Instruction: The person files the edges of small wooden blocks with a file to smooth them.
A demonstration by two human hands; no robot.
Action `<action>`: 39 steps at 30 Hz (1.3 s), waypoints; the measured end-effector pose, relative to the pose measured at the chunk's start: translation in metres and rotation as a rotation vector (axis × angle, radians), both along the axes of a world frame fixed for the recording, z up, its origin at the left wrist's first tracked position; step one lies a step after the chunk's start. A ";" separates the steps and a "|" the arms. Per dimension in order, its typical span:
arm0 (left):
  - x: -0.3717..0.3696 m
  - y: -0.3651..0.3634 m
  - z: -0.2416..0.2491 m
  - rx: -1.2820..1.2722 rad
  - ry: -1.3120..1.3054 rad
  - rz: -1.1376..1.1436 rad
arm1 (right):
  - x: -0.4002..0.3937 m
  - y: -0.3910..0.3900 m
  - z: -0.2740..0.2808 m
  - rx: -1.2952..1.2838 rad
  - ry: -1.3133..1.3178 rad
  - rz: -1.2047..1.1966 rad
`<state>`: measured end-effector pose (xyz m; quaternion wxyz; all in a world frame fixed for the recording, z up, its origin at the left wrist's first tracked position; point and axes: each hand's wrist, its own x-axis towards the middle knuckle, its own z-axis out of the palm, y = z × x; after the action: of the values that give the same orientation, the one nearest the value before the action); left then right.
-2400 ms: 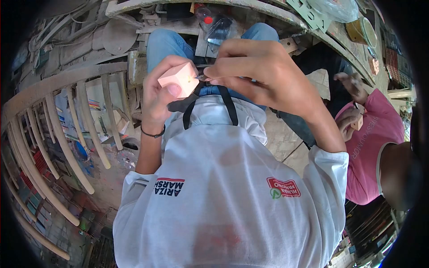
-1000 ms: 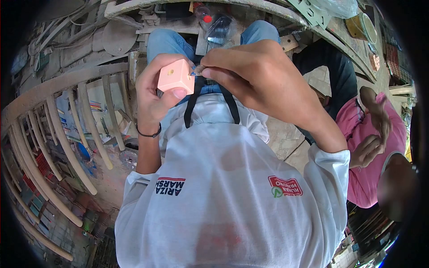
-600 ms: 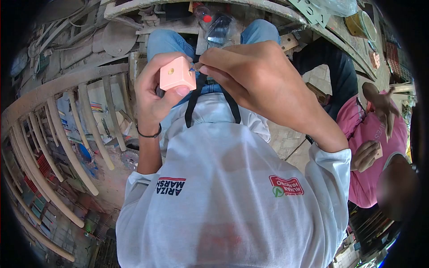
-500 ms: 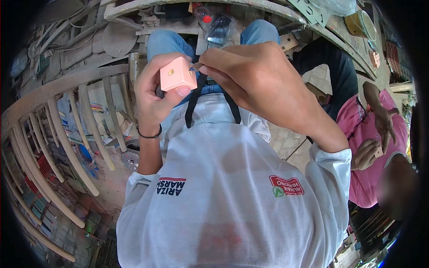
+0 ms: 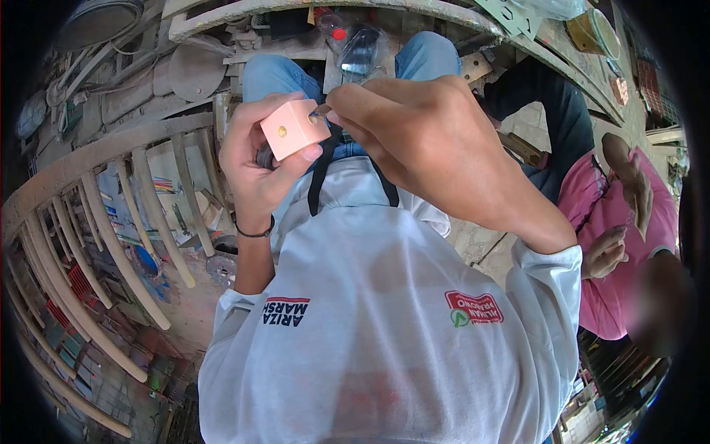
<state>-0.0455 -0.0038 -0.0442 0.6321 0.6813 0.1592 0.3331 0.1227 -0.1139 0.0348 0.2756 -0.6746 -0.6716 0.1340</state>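
My left hand (image 5: 255, 148) is closed around a pale pink cube-shaped block (image 5: 290, 132), thumb along its lower edge. One face bears a gold-coloured round spot, and a second spot shows on the face toward my right hand. My right hand (image 5: 399, 122) is closed in a pinch beside the block. A thin tool (image 5: 322, 110) pokes out from its fingertips, its tip at the spot on the right face. Most of that tool is hidden behind my fingers, so its kind cannot be made out.
A curved wooden rack (image 5: 96, 159) with long slats stands on the left. Ahead, beyond my knees, runs a wooden bench edge (image 5: 355, 9), with a red-capped bottle (image 5: 338, 33) and clear plastic nearby. At right sits a person in a pink shirt (image 5: 599, 296); a bucket (image 5: 592, 33) stands upper right.
The block has tilted and turned slightly in my left hand, showing more of its right face. My right hand stays close to it. The co-worker's hands have shifted.
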 end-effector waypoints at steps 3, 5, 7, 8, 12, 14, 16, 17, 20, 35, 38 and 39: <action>0.000 -0.001 -0.001 0.000 -0.003 0.007 | 0.000 0.000 -0.001 0.004 -0.005 0.003; 0.000 -0.001 0.000 0.009 -0.008 0.022 | 0.000 0.000 -0.002 0.021 0.012 0.003; 0.001 -0.002 0.001 0.009 -0.017 0.019 | 0.001 0.000 -0.002 0.019 0.016 0.001; 0.002 -0.002 0.001 0.008 -0.025 0.018 | 0.001 -0.001 -0.002 0.018 0.021 0.001; 0.004 -0.002 0.001 0.010 -0.045 0.008 | 0.001 -0.001 -0.003 0.022 0.019 -0.006; 0.005 -0.001 0.000 0.047 -0.067 -0.006 | 0.002 -0.001 -0.004 0.028 -0.005 -0.007; 0.006 -0.001 0.000 0.050 -0.074 -0.005 | 0.002 -0.002 -0.003 0.029 0.000 -0.007; 0.006 -0.002 0.000 0.052 -0.081 -0.003 | 0.002 -0.002 -0.003 0.029 0.005 -0.006; 0.008 -0.001 -0.001 0.081 -0.097 -0.023 | 0.003 -0.003 -0.003 0.017 0.018 0.001; 0.002 -0.005 0.002 0.094 -0.008 0.038 | -0.002 -0.001 -0.003 0.068 -0.043 0.027; 0.006 -0.004 -0.001 0.141 -0.095 0.001 | 0.007 0.003 -0.008 0.059 0.073 0.071; 0.006 -0.003 -0.003 0.140 -0.095 0.001 | 0.009 0.005 -0.007 0.058 0.073 0.071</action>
<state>-0.0394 -0.0068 -0.0470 0.5896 0.7071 0.1059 0.3757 0.1315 -0.1092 0.0279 0.3144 -0.6368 -0.6881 0.1487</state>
